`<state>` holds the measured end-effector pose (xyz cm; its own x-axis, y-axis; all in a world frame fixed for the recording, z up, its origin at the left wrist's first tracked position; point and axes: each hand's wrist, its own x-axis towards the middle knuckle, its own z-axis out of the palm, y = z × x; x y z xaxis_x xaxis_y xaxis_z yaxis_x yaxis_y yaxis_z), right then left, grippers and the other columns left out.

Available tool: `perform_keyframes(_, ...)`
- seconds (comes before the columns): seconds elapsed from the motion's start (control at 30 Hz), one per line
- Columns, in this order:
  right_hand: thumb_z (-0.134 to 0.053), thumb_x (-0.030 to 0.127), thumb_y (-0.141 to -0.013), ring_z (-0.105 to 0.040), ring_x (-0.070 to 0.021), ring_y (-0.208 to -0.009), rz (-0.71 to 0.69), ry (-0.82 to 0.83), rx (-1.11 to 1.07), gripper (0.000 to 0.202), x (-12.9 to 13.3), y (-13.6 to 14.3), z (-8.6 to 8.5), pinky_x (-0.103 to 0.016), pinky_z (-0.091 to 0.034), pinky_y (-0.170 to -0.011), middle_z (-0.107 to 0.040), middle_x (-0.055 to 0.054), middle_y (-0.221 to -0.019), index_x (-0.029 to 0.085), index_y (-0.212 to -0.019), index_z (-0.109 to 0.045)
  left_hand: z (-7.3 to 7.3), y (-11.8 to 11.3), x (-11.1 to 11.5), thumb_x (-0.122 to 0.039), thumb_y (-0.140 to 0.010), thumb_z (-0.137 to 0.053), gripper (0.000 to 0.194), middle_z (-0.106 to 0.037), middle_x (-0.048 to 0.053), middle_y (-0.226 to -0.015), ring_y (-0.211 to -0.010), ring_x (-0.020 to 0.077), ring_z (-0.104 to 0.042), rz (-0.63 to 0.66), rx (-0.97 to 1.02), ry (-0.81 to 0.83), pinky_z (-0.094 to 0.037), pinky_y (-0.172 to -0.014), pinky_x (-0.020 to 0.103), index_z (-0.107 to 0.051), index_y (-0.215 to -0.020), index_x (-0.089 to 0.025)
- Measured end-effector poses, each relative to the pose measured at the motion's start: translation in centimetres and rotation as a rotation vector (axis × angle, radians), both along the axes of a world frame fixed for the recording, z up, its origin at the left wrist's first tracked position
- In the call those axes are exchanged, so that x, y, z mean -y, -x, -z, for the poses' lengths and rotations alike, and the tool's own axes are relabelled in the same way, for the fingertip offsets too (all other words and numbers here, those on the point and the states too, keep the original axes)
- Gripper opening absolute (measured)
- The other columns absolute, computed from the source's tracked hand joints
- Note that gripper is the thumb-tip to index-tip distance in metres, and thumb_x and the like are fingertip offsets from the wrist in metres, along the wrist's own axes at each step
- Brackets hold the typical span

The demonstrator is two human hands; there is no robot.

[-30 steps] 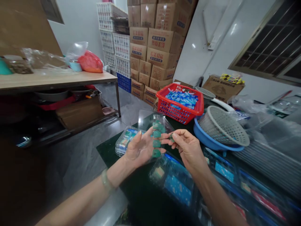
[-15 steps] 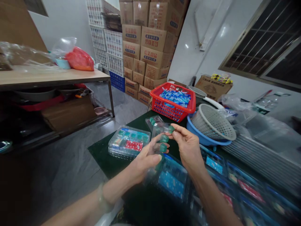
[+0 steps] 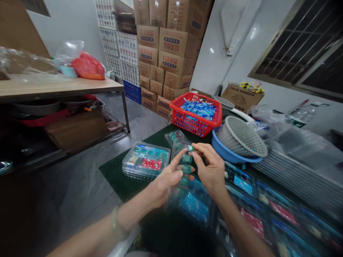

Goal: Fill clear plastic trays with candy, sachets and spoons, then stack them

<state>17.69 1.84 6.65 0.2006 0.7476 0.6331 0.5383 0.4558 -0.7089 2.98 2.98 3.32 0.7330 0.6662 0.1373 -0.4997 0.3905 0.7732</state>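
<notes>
My left hand (image 3: 166,184) is closed on a clear plastic tray (image 3: 175,145), tilted over the dark green tabletop (image 3: 118,175). Several translucent green pieces (image 3: 187,157) sit in a row along this tray. With thumb and fingers, my right hand (image 3: 210,166) pinches a small green piece (image 3: 190,148) at the far end of the row. To the left lies a stack of clear plastic boxes (image 3: 144,160), the top one holding green pieces and a red dotted packet (image 3: 151,164). A box with a blue dotted packet (image 3: 194,207) lies below my hands, partly blurred.
A red basket (image 3: 197,123) of blue pieces stands at the back, beside a grey colander (image 3: 242,137) in a blue basin (image 3: 227,151). More packed boxes (image 3: 278,203) spread to the right. Cartons (image 3: 171,59) are stacked behind; a wooden-topped table (image 3: 80,86) stands left.
The right hand has shifted slightly left and down, still pinching at the tray's far end. The tray's far end now shows above the fingers. The camera view has turned slightly.
</notes>
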Motion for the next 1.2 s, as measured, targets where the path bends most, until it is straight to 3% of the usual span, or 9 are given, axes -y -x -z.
perform_keyframes(0.27, -0.051, 0.015, -0.082, -0.057, -0.0158, -0.084, -0.036, -0.073, 0.252, 0.025, 0.4, -1.2, -0.6, -0.031, -0.047, -0.074, -0.059, -0.004, -0.091, 0.026, -0.098, -0.065, -0.1, -0.1, 0.3, -0.053, -0.066, -0.065, 0.086, -0.050, 0.008, -0.108, -0.098, 0.0257, -0.050, 0.065, -0.058, -0.082, -0.035, -0.087, 0.041, -0.025, -0.139, -0.032)
perform_keyframes(0.57, -0.057, 0.018, -0.078, -0.058, -0.0149, -0.078, -0.164, 0.042, 0.201, 0.014, 0.7, -2.8, -2.7, -0.029, -0.047, -0.070, -0.060, -0.003, -0.088, 0.021, -0.088, -0.067, -0.5, -0.2, -0.4, -0.050, -0.067, -0.065, 0.084, -0.051, 0.010, -0.112, -0.098, 0.0285, -0.051, 0.059, -0.080, -0.165, -0.034, -0.086, 0.043, -0.027, -0.138, -0.029)
perform_keyframes(0.87, -0.055, 0.015, -0.077, -0.058, -0.0139, -0.078, -0.072, 0.019, 0.164, 0.014, 1.3, -2.3, -2.3, -0.028, -0.047, -0.071, -0.060, -0.002, -0.086, 0.019, -0.084, -0.066, -0.5, -0.5, -0.2, -0.046, -0.067, -0.066, 0.085, -0.053, 0.010, -0.114, -0.101, 0.0315, -0.051, 0.066, -0.157, -0.224, -0.036, -0.089, 0.045, -0.025, -0.139, -0.029)
perform_keyframes(1.0, -0.054, 0.016, -0.077, -0.060, -0.0112, -0.069, -0.084, 0.062, -0.017, 0.023, 2.9, -2.7, -3.0, -0.027, -0.050, -0.066, -0.062, -0.002, -0.089, 0.018, -0.099, -0.063, -2.5, -0.1, -0.7, -0.037, -0.066, -0.069, 0.087, -0.043, 0.008, -0.131, -0.118, 0.0322, -0.041, 0.049, -0.288, -0.458, -0.031, -0.098, 0.044, -0.022, -0.140, -0.028)
perform_keyframes(1.1, -0.055, 0.017, -0.078, -0.062, -0.0108, -0.067, -0.040, 0.052, -0.113, 0.029, 4.8, -4.0, -3.5, -0.027, -0.052, -0.066, -0.064, -0.003, -0.091, 0.017, -0.107, -0.059, -4.3, -0.2, -1.0, -0.036, -0.063, -0.071, 0.094, -0.035, 0.006, -0.138, -0.122, 0.0307, -0.036, 0.042, -0.496, -0.792, -0.030, -0.100, 0.042, -0.018, -0.140, -0.028)
perform_keyframes(1.2, -0.057, 0.020, -0.079, -0.063, -0.0116, -0.066, 0.079, 0.082, -0.146, 0.026, 6.9, -6.0, -2.7, -0.027, -0.053, -0.064, -0.065, -0.004, -0.089, 0.017, -0.105, -0.060, -5.1, -0.8, -0.7, -0.046, -0.057, -0.072, 0.103, -0.037, 0.009, -0.134, -0.117, 0.0312, -0.038, 0.002, -0.763, -1.193, -0.031, -0.097, 0.044, -0.015, -0.141, -0.027)
